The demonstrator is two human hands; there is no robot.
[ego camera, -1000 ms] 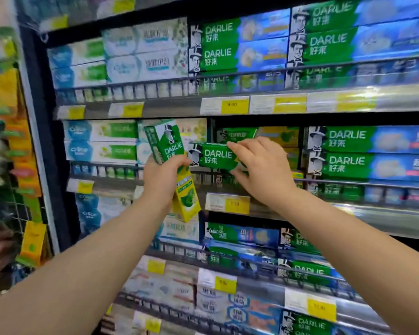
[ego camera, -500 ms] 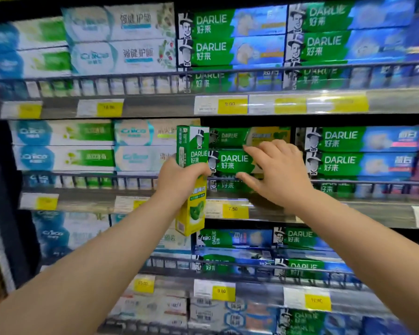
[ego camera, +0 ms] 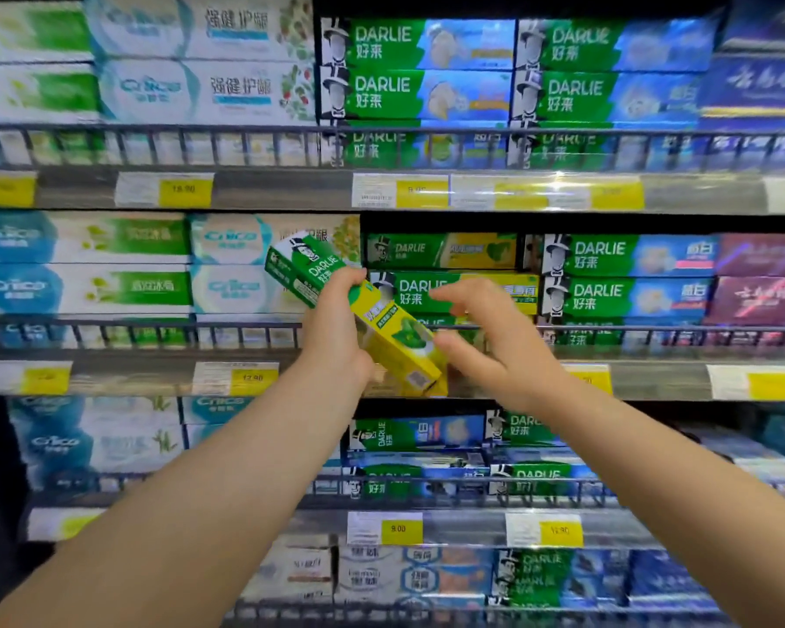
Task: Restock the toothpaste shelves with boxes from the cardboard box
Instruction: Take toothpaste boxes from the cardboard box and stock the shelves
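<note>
The tall metal shelf unit [ego camera: 132, 378] with wire rails is full of long toothpaste boxes lying in rows. In the centre of its middle level lies a stack of green and yellow Darlie boxes [ego camera: 449, 253]. In front of this stack, one green and yellow cardboard toothpaste box [ego camera: 399, 342] is tilted, green end up-left. The left hand [ego camera: 336, 337] grips it around the middle. The right hand [ego camera: 495, 351] holds nothing, with fingers spread and slightly bent, its thumb just beside the box's lower end.

The box [ego camera: 399, 339] lies between left hand [ego camera: 332, 339] and right hand [ego camera: 495, 351], before the shelf [ego camera: 653, 378].
</note>
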